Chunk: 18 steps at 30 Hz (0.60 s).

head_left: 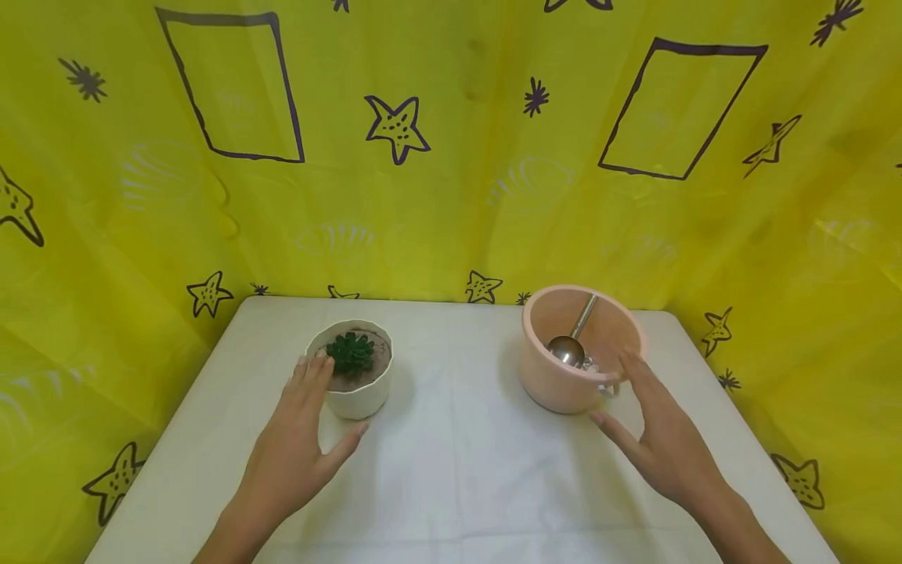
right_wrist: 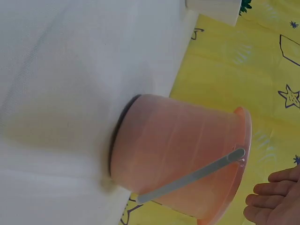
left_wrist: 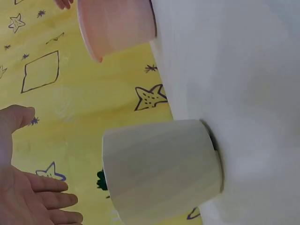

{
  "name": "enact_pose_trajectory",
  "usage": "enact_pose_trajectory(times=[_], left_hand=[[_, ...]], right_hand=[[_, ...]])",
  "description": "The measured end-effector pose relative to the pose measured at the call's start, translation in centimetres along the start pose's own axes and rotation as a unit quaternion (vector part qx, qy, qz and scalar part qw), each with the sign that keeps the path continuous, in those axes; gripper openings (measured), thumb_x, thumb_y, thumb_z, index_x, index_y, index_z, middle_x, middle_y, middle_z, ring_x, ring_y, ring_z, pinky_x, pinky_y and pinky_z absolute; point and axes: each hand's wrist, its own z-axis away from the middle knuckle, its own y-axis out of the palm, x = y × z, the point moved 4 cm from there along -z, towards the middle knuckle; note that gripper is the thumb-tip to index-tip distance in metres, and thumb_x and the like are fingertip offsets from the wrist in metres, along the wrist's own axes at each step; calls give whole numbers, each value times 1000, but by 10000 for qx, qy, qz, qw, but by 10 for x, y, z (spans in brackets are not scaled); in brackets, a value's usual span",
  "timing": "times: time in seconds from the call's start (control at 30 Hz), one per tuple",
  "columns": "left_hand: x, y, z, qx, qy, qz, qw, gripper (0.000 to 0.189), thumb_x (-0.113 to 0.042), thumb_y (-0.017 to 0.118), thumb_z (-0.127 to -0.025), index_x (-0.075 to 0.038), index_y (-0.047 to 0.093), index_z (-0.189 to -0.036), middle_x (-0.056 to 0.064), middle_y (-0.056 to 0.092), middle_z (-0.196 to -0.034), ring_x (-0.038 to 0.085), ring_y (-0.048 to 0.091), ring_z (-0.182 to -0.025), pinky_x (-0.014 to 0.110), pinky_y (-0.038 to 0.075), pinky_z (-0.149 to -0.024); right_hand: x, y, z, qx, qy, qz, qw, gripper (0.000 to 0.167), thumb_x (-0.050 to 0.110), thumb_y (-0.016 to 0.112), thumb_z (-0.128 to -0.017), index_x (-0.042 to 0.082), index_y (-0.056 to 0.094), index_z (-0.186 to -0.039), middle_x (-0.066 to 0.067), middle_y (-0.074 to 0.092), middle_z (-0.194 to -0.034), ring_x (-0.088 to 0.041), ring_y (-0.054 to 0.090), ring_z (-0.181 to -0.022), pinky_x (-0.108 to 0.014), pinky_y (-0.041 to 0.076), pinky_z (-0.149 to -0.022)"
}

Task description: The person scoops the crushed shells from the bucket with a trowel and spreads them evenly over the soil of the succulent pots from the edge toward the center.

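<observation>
On the left of the table stands a white pot (head_left: 359, 398) holding a small green succulent (head_left: 351, 354) in greyish soil. My left hand (head_left: 296, 439) hovers at its near left side, fingers extended and thumb spread; the left wrist view shows a gap between hand and pot. To the right is a pink bucket (head_left: 553, 384) with a grey handle (right_wrist: 192, 178) hanging down its side. Inside it leans a metal ladle (head_left: 567, 349) beside some small whitish things, partly hidden by the rim. My right hand (head_left: 665, 442) is at the bucket's near right rim, fingers straight, holding nothing.
A white cloth covers the table (head_left: 451, 470). Yellow curtains (head_left: 451, 196) printed with dark stars and frames surround it at the back and both sides. The bucket stands near the back right edge, the pot near the back left.
</observation>
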Motion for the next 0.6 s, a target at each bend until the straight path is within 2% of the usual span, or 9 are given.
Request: enact_pose_trajectory(times=[0.27, 0.47, 0.5, 0.53, 0.6], left_hand=[[-17, 16, -4, -76, 171, 364, 9992, 94, -36, 81, -92, 1, 31, -163, 13, 27, -172, 36, 21, -158, 64, 35, -116], [-30, 26, -11, -232, 433, 773, 9958, 92, -33, 82, -92, 0, 33, -163, 12, 28, -171, 32, 23, -158, 62, 37, -116], [-32, 27, -12, -232, 462, 823, 9953, 92, -33, 82, -92, 0, 32, -163, 12, 28, -171, 31, 23, -158, 61, 37, -116], [-34, 29, -14, -239, 485, 863, 9948, 93, -33, 82, -92, 0, 32, -163, 12, 27, -171, 31, 23, -158, 60, 36, -117], [-39, 33, -16, -238, 525, 951, 9938, 96, -33, 82, -92, 1, 29, -164, 12, 26, -172, 30, 22, -158, 59, 36, -118]], right_hand=[[1, -3, -4, -4, 431, -513, 9978, 85, 33, 70, -103, 10, 20, -169, -26, 34, -165, -59, 39, -141, -77, 35, -106], [3, -5, -8, -173, 541, -1040, 9930, 69, 28, 62, -108, 6, 31, -166, -28, 39, -161, -60, 39, -140, -77, 34, -107], [4, -5, -9, -215, 532, -1129, 9920, 67, 26, 62, -108, 6, 33, -165, -26, 40, -162, -59, 40, -140, -72, 35, -110], [5, -5, -10, -253, 519, -1202, 9911, 64, 25, 61, -109, 6, 35, -164, -24, 41, -162, -58, 42, -140, -62, 37, -115], [6, -6, -12, -293, 520, -1382, 9886, 61, 24, 59, -110, 5, 37, -163, -21, 42, -162, -56, 44, -139, -37, 41, -117]])
